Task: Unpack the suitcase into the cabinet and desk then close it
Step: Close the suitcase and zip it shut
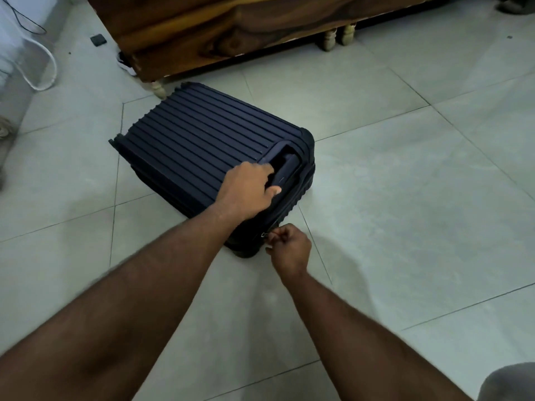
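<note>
Suitcase (208,146) flat on tiled floor (405,175), near wooden furniture (220,33), lid down. Left hand (249,189) curled around recessed handle (285,169), probably to steady the shell. Right hand (289,250) pinched shut on zipper pull (265,235) at near corner, seemingly for running the zip. No legible brand or writing anywhere.
</note>
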